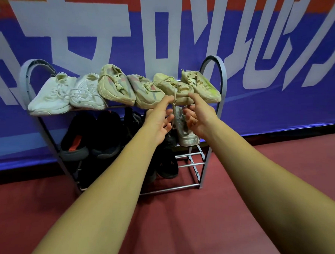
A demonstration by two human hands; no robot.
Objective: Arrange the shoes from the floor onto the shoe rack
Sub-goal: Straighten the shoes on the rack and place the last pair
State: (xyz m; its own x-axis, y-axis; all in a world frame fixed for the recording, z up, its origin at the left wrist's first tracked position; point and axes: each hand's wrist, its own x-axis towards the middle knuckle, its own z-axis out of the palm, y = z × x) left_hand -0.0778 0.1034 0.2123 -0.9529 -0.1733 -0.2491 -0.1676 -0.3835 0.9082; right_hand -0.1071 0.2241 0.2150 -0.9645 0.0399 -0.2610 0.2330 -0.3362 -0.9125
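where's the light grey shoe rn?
Head view: the grey shoe is on the rack's middle shelf, right end, behind the right hand, beside a black shoe.

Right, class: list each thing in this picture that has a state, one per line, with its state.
Top shelf: full, six pale shoes in a row.
Fifth shoe: on the top shelf, fingertips of both hands touching it, lace hanging down.
Middle shelf: dark shoes and a white shoe on it.
Bottom shelf: right part bare.
Left hand: open.
Right hand: open.
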